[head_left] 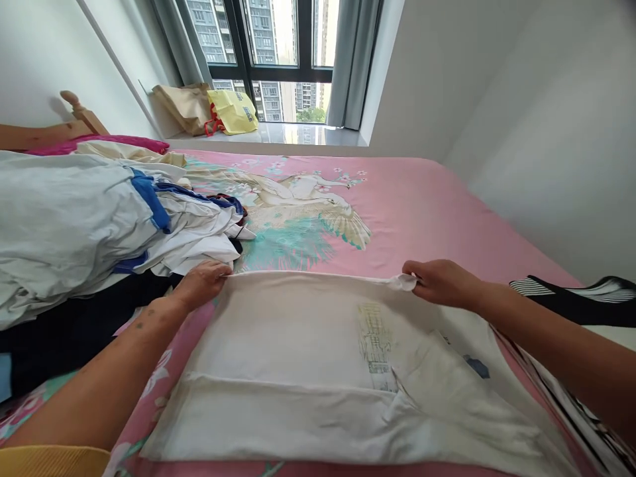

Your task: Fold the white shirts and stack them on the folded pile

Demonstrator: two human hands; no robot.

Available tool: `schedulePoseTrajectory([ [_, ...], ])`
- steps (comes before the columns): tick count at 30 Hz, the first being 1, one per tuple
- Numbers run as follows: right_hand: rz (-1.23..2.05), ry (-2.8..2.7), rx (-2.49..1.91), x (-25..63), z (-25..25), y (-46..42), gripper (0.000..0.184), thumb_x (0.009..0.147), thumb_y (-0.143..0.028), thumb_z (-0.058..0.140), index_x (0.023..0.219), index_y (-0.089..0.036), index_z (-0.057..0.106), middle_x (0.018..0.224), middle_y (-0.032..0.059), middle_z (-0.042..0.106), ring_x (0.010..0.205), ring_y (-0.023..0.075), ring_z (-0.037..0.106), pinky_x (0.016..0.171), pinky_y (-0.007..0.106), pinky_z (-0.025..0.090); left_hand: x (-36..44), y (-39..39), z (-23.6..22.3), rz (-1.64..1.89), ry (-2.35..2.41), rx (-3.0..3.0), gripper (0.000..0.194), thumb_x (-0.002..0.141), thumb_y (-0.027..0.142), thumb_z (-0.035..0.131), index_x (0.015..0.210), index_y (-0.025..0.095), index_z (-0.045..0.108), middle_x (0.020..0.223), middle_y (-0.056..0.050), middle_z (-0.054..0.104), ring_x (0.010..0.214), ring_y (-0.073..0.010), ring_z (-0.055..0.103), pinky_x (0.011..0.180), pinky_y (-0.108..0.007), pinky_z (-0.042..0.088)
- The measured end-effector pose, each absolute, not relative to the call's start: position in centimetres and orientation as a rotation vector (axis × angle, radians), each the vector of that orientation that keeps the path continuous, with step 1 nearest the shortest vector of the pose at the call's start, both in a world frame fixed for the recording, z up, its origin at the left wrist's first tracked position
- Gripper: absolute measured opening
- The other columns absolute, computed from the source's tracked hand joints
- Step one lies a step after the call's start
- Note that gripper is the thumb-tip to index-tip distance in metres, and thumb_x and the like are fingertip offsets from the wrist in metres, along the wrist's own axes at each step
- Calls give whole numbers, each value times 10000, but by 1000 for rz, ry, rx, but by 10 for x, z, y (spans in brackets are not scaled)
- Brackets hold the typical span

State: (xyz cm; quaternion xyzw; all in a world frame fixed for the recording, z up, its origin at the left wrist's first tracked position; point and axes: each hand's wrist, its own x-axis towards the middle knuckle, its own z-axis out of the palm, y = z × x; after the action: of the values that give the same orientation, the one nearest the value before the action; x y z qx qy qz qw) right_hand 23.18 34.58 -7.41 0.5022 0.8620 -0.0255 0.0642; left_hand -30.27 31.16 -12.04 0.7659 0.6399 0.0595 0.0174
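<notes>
A white T-shirt with a faded print lies spread on the bed in front of me, its near side folded over lengthwise. My left hand pinches the far left corner of the shirt, close to the heap of clothes. My right hand grips the same far edge further right, where a bit of cloth bunches at the fingertips. Between the two hands the edge runs nearly straight. Part of the shirt's right end passes under my right forearm.
A heap of white, blue and dark clothes covers the bed's left side. Striped black-and-white clothes lie at the right. The pink bedsheet has a bird print. Beyond it, a brown paper bag and yellow bag stand on the windowsill.
</notes>
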Motion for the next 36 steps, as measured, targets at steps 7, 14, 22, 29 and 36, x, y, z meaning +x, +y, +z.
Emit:
schedulePoseTrajectory([
  [7, -95, 2668, 1482, 242, -74, 238, 150, 774, -279, 524, 921, -291, 553, 697, 1, 655, 585, 184, 583, 514, 263, 228, -306, 227, -117, 227, 1956, 2446, 252, 762, 140, 419, 828, 222, 649, 953, -60, 646, 963, -211, 533, 897, -325, 399],
  [14, -260, 2617, 1462, 240, -114, 191, 250, 754, -161, 458, 965, -262, 545, 791, 17, 688, 694, 215, 634, 579, 266, 299, -308, 176, -152, 278, 1878, 2437, 309, 764, 117, 431, 862, 250, 692, 947, -38, 666, 934, -187, 568, 846, -306, 427],
  [22, -131, 2529, 1647, 228, -92, 176, 282, 785, -184, 469, 1048, -212, 565, 908, 61, 697, 819, 215, 642, 636, 263, 321, -322, 177, -158, 396, 1832, 2467, 289, 836, 297, 416, 920, 227, 683, 1033, -66, 641, 939, -216, 581, 840, -328, 445],
  [29, -264, 2513, 1585, 227, -109, 156, 241, 808, -224, 472, 1029, -200, 566, 901, 71, 691, 803, 245, 641, 612, 276, 316, -316, 172, -156, 404, 1990, 2318, 319, 709, 207, 470, 964, 226, 661, 1106, -50, 616, 1050, -206, 561, 952, -318, 420],
  [36, -411, 2596, 1633, 234, -108, 138, 254, 877, -434, 454, 1016, -247, 555, 823, 23, 661, 717, 208, 607, 607, 281, 352, -269, 188, -150, 240, 2056, 2318, 375, 841, 293, 405, 1148, 256, 617, 1286, -48, 574, 1236, -199, 463, 1080, -361, 295],
])
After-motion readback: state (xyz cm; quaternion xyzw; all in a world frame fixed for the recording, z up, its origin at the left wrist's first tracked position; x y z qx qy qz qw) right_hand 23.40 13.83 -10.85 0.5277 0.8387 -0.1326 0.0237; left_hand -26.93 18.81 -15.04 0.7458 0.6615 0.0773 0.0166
